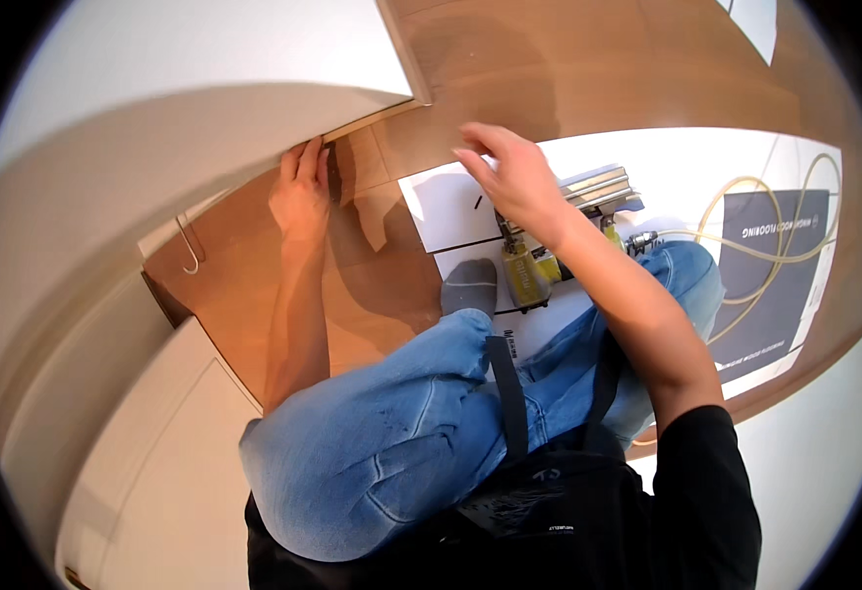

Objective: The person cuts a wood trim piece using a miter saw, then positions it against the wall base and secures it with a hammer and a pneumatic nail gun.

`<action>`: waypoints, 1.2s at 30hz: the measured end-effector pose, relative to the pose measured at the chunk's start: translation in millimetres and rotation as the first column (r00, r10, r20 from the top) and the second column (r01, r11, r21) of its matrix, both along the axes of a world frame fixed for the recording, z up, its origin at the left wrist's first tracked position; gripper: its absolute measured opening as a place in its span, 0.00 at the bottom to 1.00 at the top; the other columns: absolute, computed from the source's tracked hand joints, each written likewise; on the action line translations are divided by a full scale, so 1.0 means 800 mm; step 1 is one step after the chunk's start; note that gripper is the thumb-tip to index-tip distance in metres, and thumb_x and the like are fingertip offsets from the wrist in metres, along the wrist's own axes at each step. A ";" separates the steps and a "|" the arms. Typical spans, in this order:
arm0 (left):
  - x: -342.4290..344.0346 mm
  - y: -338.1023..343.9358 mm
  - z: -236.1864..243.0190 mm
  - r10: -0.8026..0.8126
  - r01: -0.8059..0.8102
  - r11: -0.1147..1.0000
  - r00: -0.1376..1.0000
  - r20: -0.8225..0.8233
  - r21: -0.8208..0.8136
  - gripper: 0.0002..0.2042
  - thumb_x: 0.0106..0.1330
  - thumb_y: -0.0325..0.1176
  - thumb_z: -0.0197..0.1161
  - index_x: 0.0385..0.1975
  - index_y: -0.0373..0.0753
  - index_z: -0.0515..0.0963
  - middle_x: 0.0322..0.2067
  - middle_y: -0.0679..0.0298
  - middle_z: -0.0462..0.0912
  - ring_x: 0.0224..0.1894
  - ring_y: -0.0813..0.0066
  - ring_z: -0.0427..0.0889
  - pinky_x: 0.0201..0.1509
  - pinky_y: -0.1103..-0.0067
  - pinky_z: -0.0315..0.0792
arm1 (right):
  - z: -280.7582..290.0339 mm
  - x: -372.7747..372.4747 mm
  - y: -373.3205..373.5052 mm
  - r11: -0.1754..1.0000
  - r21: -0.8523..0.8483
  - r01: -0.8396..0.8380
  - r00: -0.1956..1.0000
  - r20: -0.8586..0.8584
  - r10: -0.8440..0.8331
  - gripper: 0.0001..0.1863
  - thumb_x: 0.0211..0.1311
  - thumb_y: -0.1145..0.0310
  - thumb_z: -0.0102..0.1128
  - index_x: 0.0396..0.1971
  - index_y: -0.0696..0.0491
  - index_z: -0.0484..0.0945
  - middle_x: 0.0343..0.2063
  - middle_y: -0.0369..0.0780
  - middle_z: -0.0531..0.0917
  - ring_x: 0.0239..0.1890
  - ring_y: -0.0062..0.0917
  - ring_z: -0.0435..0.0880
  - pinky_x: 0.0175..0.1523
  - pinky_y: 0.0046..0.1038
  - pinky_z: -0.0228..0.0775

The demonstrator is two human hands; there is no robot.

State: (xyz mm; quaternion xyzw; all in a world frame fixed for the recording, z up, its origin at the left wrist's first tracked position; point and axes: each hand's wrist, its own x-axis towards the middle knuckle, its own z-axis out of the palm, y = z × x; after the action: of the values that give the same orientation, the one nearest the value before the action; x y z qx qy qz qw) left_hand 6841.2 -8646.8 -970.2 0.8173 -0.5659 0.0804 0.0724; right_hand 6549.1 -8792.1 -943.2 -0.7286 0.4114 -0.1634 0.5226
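Observation:
Down at the foot of the white wall, my left hand (301, 192) has its fingers bent and close together against the end of a thin wooden trim strip (370, 121). Part of that grip is hidden by the fingers. My right hand (517, 182), slightly blurred, hovers above the floor with thumb and fingers apart and nothing between them. Below it lies a yellow-green and black nail gun (526, 275), partly covered by my right forearm and knee. Its silvery magazine (598, 187) points away from me.
A pale air hose (736, 236) loops from the nail gun over white sheets and a dark grey panel (775, 265) at the right. A small dark piece (479, 202) lies on the white sheet. Brown wooden flooring (391, 265) surrounds my grey-socked foot (469, 287). A white hook (190, 251) is at the left.

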 end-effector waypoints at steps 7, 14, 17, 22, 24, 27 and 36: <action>0.005 -0.009 0.023 -0.007 0.006 1.000 1.000 0.015 0.024 0.07 0.74 0.39 0.69 0.47 0.54 0.89 0.44 0.73 0.87 0.38 0.65 0.89 0.34 0.69 0.84 | -0.078 0.069 -0.018 0.989 -0.103 0.104 0.985 0.146 -0.088 0.16 0.71 0.61 0.68 0.52 0.54 0.85 0.49 0.44 0.88 0.52 0.44 0.85 0.55 0.41 0.80; 0.009 -0.004 0.024 0.024 -0.029 0.985 0.999 0.029 0.169 0.07 0.73 0.35 0.71 0.47 0.47 0.88 0.44 0.66 0.88 0.38 0.64 0.89 0.37 0.71 0.84 | -0.104 0.079 -0.029 0.940 -0.271 0.209 0.951 0.280 -0.131 0.09 0.64 0.65 0.74 0.40 0.51 0.87 0.38 0.37 0.89 0.41 0.35 0.88 0.45 0.33 0.83; 0.014 -0.003 0.016 -0.007 0.005 0.992 1.000 0.020 0.124 0.08 0.72 0.34 0.73 0.47 0.47 0.88 0.42 0.65 0.87 0.35 0.67 0.89 0.35 0.74 0.85 | -0.106 0.080 -0.032 0.940 -0.268 0.212 0.952 0.275 -0.136 0.08 0.64 0.64 0.74 0.39 0.50 0.87 0.37 0.37 0.89 0.40 0.34 0.88 0.45 0.33 0.82; 0.023 0.004 0.008 -0.008 0.005 0.994 1.000 0.025 0.110 0.08 0.70 0.33 0.74 0.47 0.47 0.88 0.41 0.64 0.86 0.32 0.71 0.88 0.33 0.76 0.87 | -0.108 0.083 -0.037 0.910 -0.360 0.205 0.953 0.287 -0.101 0.07 0.65 0.64 0.73 0.36 0.50 0.86 0.34 0.36 0.88 0.38 0.32 0.88 0.42 0.32 0.82; 0.024 0.004 0.006 -0.032 0.029 0.996 0.999 0.033 0.090 0.08 0.70 0.33 0.74 0.46 0.47 0.88 0.42 0.64 0.87 0.32 0.71 0.88 0.32 0.76 0.88 | -0.110 0.084 -0.037 0.901 -0.376 0.216 0.950 0.295 -0.104 0.07 0.65 0.63 0.73 0.36 0.50 0.86 0.34 0.36 0.88 0.38 0.32 0.88 0.42 0.32 0.82; 0.023 0.003 0.007 -0.075 0.069 0.994 0.995 0.065 0.083 0.08 0.70 0.32 0.74 0.47 0.46 0.88 0.42 0.64 0.87 0.34 0.72 0.89 0.32 0.76 0.88 | -0.112 0.083 -0.035 0.891 -0.395 0.222 0.951 0.292 -0.107 0.08 0.65 0.63 0.73 0.36 0.50 0.87 0.33 0.35 0.88 0.37 0.32 0.88 0.42 0.32 0.82; -0.044 -0.019 0.027 0.280 -0.281 0.955 0.770 -0.574 0.089 0.07 0.77 0.35 0.67 0.48 0.43 0.86 0.47 0.58 0.87 0.45 0.66 0.89 0.48 0.72 0.86 | -0.114 0.079 -0.036 0.879 -0.418 0.230 0.952 0.283 -0.115 0.06 0.65 0.64 0.73 0.35 0.50 0.87 0.33 0.36 0.88 0.36 0.33 0.88 0.41 0.32 0.82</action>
State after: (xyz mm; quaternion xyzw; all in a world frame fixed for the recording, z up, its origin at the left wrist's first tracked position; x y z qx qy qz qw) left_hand 6806.4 -8661.8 -948.9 0.8777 -0.3883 -0.1620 0.2294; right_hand 6612.4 -8821.3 -1034.3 -0.7625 0.3576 -0.3899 0.3724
